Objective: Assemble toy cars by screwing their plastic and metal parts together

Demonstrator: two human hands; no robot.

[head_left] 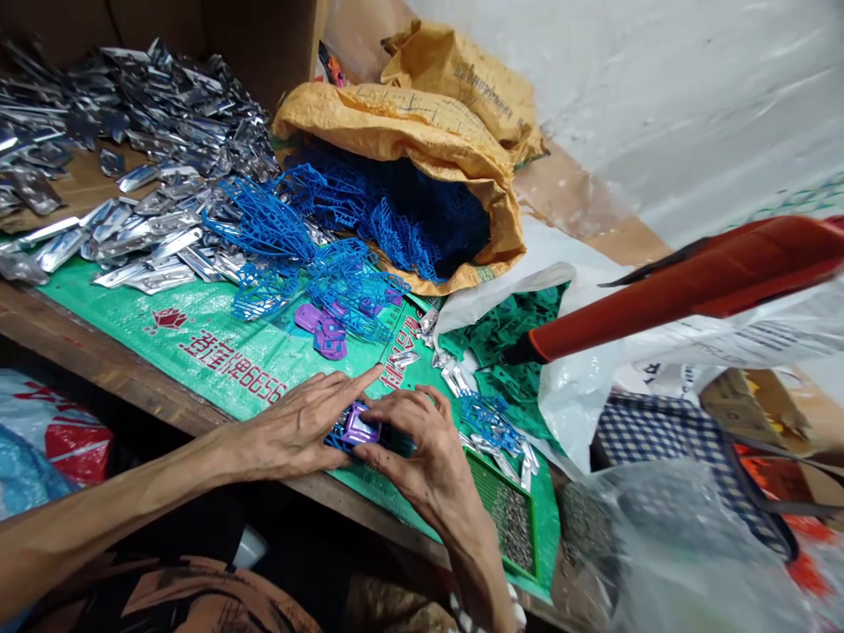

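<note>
A small purple toy car body sits over a blue plastic piece near the table's front edge. My left hand comes in from the left, its thumb and fingers closed about the blue piece, with the index finger stretched past it. Thumb and fingertips of my right hand pinch the purple body from the other side. Part of both pieces is hidden by the fingers. Just beyond my hands lie loose purple car bodies and a tangle of blue plastic frames.
Shiny silver parts are heaped at left. An orange woven sack holds more blue frames. At right, a red power tool points over a white bag of green parts. A green tray holds small metal pieces.
</note>
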